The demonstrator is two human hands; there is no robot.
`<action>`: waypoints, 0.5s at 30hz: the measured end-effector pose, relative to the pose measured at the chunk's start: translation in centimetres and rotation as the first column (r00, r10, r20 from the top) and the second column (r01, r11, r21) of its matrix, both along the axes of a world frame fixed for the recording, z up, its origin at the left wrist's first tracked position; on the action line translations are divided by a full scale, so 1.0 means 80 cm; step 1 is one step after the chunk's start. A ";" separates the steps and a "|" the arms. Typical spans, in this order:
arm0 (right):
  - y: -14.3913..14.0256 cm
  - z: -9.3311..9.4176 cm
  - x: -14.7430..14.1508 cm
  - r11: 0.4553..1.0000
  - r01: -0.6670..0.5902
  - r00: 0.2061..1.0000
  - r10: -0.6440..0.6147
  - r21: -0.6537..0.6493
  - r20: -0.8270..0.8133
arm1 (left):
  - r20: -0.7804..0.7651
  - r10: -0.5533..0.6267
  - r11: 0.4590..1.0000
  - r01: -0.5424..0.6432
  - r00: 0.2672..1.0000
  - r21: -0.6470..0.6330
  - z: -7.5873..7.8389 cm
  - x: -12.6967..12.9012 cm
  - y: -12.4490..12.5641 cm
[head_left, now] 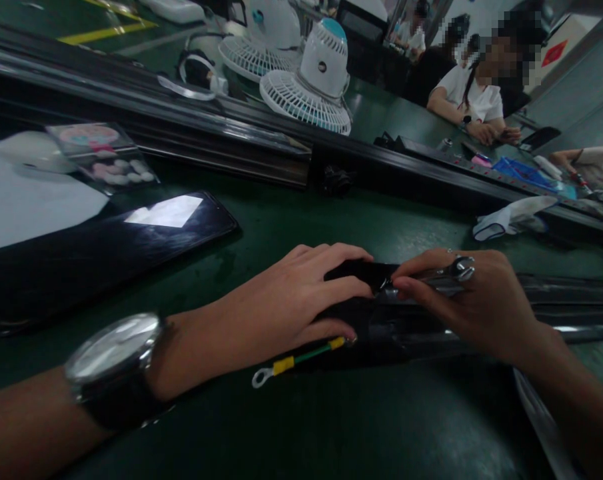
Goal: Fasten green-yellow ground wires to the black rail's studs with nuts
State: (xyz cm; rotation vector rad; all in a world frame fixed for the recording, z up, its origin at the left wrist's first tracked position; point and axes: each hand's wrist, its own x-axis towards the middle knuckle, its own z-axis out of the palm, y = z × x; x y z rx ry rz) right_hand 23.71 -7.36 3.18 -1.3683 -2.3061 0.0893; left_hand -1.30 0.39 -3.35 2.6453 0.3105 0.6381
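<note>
My left hand (291, 300), with a wristwatch (114, 363) on the wrist, lies over the end of a long black part (406, 327) on the green table and holds it down. A green-yellow wire with a ring terminal (294, 360) sticks out from under this hand. My right hand (476, 300) grips a metal tweezer-like tool (448, 273), its tip pressed on the black part next to my left fingertips. The black part runs off to the right.
A glossy black panel (116, 240) lies at the left, with white paper (26, 200) and a plastic packet (101, 153) behind it. A dark rail (206, 133) crosses the table. Two white fans (316, 80) stand beyond. Other people sit at the far right.
</note>
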 end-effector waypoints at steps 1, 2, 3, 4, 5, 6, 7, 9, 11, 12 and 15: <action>0.000 -0.001 -0.001 1.000 -0.001 1.000 0.001 0.007 0.000 | -0.001 0.002 1.000 -0.002 1.000 -0.003 0.000 0.000 0.000; 0.000 -0.001 -0.001 1.000 -0.003 1.000 0.003 0.012 0.000 | -0.002 0.004 1.000 -0.004 1.000 -0.006 0.000 0.000 -0.001; 0.000 -0.001 -0.002 1.000 -0.006 1.000 0.006 0.016 -0.001 | -0.003 0.005 1.000 -0.005 1.000 -0.007 0.000 0.000 -0.001; -0.001 -0.001 -0.002 1.000 -0.010 1.000 0.010 0.018 -0.002 | -0.004 0.005 1.000 -0.005 1.000 -0.007 0.001 0.000 -0.001; -0.001 -0.001 -0.002 1.000 -0.014 1.000 0.014 0.019 -0.003 | -0.005 0.005 1.000 -0.005 1.000 -0.007 0.002 0.000 -0.001; -0.002 -0.002 -0.003 1.000 -0.016 1.000 0.016 0.018 0.000 | -0.007 0.004 1.000 -0.004 1.000 -0.006 0.002 0.000 -0.001; -0.003 -0.002 -0.003 1.000 -0.018 1.000 0.018 0.016 0.003 | -0.010 0.003 1.000 -0.003 1.000 -0.005 0.003 0.000 -0.001; -0.003 -0.004 -0.004 1.000 -0.021 1.000 0.020 0.006 0.014 | -0.015 -0.002 1.000 0.002 1.000 0.001 0.004 0.001 0.000; -0.003 -0.006 -0.004 1.000 -0.025 0.999 0.025 0.000 0.023 | -0.020 -0.005 1.000 0.005 1.000 0.009 0.003 0.001 0.001; -0.002 -0.006 -0.003 1.000 -0.030 0.999 0.030 -0.001 0.027 | -0.020 -0.006 1.000 0.006 1.000 0.013 0.003 0.001 0.001; 0.000 0.000 0.007 0.989 -0.124 0.989 0.129 -0.077 0.067 | -0.012 -0.006 1.000 0.006 1.000 0.022 0.000 0.001 0.000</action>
